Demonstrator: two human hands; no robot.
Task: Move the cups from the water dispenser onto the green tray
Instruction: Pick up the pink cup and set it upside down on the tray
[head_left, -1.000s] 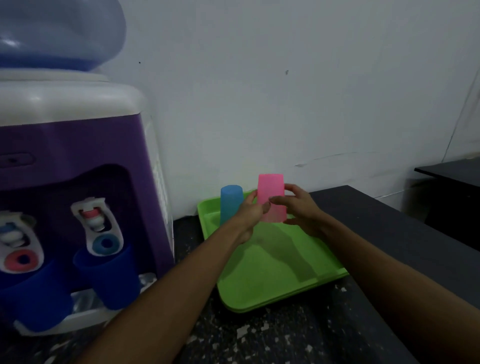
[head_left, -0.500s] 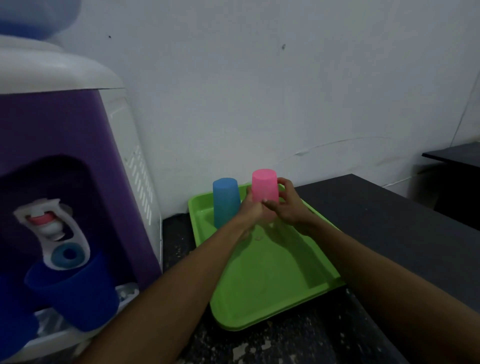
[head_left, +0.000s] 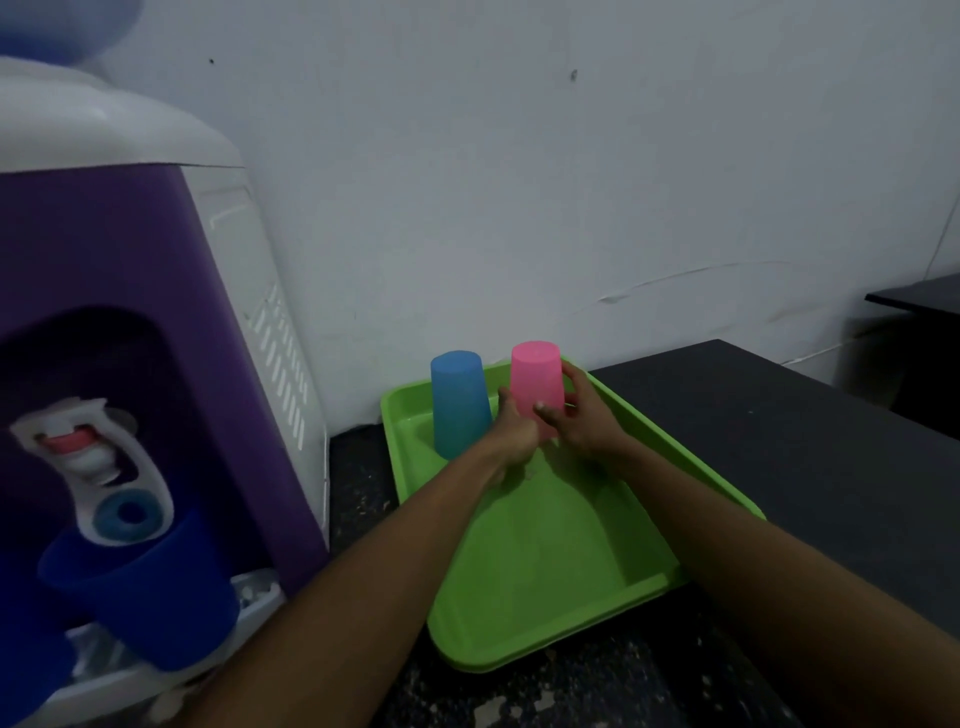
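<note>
A pink cup stands upside down at the far end of the green tray, right of an upturned light blue cup. My left hand and my right hand both grip the pink cup low on its sides. A dark blue cup stands upright under the blue tap of the purple and white water dispenser at the left. Part of another dark blue cup shows at the left edge.
The tray lies on a dark speckled counter against a white wall. A black table surface runs to the right, and another dark table stands at the far right.
Both hands have lowered the pink cup from mid-air onto the far end of the tray beside the light blue cup. The view has shifted right.
</note>
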